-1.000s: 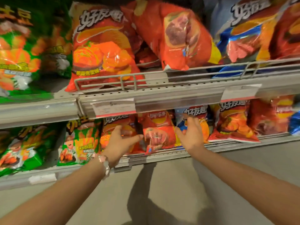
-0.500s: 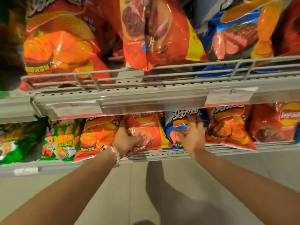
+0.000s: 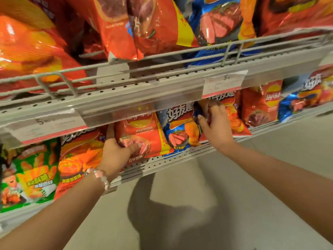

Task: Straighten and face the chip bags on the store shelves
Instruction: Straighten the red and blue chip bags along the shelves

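We take the blue steak bag (image 3: 180,130) on the lower shelf (image 3: 173,157) as our reference. Just left of it stands a red bag (image 3: 142,134), and the left hand (image 3: 117,152) grips that bag's left edge, thumb curled across its front and fingers behind it; we judge this hold is meant to square the bag to the aisle. Just right of the blue steak bag, the right hand (image 3: 216,123) lies against an orange bag (image 3: 232,114) with fingers reaching up and slightly bent, the thumb touching the blue bag's right edge. Whether those fingers pinch the orange bag or merely press it we cannot tell. The placement suggests both hands are closing gaps on either side of the reference bag.

The shelf rail (image 3: 137,107) above the blue steak bag cuts off the tops of all lower bags. The left fingers are hidden behind the red bag. Price tag (image 3: 223,82) print is unreadable. Larger bags above are cropped by the frame.
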